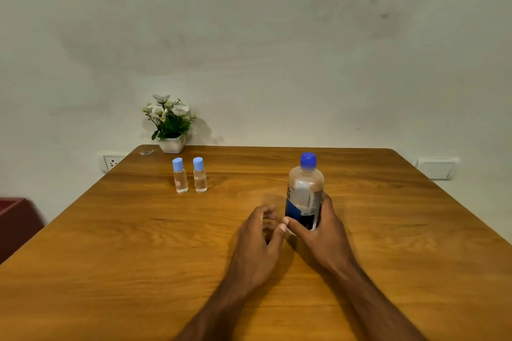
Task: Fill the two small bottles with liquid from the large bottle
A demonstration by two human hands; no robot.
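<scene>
On the wooden counter (116,243), the right hand (325,232) grips the lower part of the upright, capped large bottle (304,191), while the left hand (259,241) rests just beside it, fingers loosely curled and holding nothing. Well apart, toward the far left, the two small bottles (189,175) stand side by side with blue caps on, near a potted flower (171,124) at the wall.

Single head-worn wide-angle view, angled forward and down across the bench (138,257) toward the wall (277,50).
</scene>
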